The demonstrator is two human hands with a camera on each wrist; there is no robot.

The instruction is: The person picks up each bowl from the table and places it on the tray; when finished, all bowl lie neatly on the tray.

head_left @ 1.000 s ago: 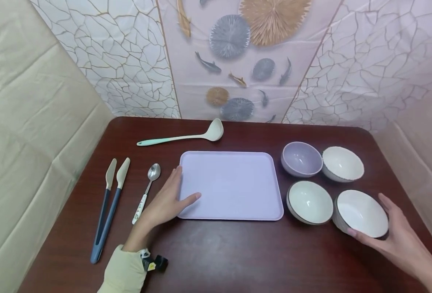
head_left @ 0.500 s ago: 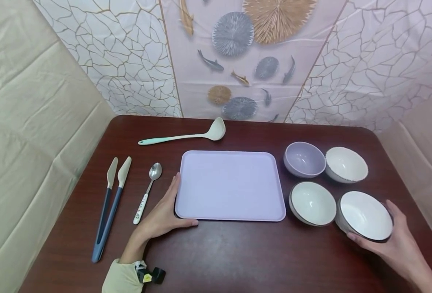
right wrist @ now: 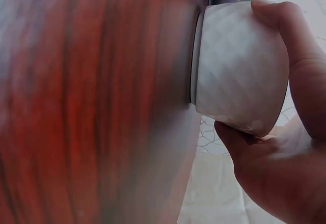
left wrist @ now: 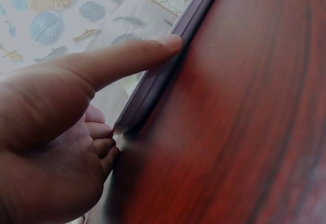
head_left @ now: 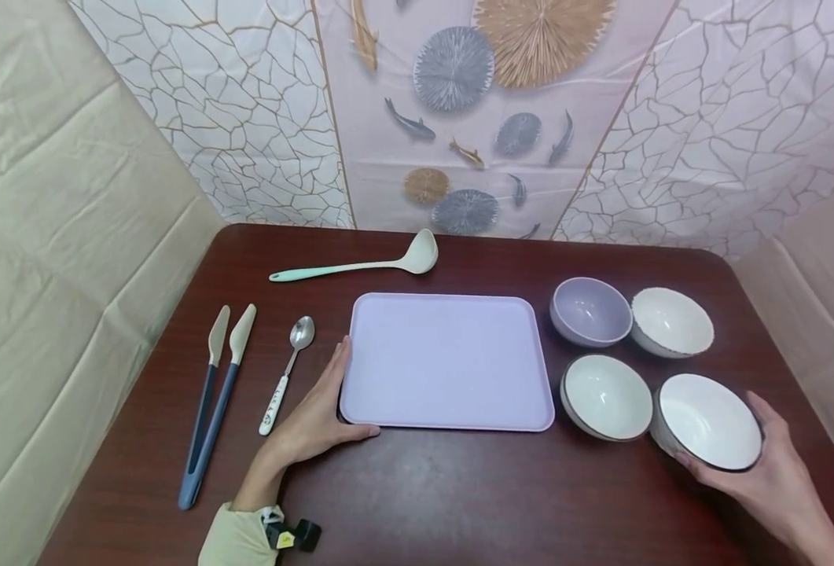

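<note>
1. Head: your left hand point(head_left: 310, 424), spread open, touches the near-left corner of the lilac tray point(head_left: 448, 362), mid-worktop point(head_left: 459, 495); your right hand point(head_left: 770, 475) grips the near-right white bowl point(head_left: 708, 422).
2. Left wrist only: tray edge side-on.
3. Right wrist only: bowl's dimpled outer wall.

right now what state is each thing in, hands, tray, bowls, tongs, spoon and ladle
tray: face up, empty
near right bowl: mouth up, empty, held
near left bowl: mouth up, empty
purple bowl: mouth up, empty
far right bowl: mouth up, empty
left hand: spread at tray's near left corner
right hand: gripping near right bowl
tongs: lying, arms apart
spoon: lying
ladle: lying
</note>
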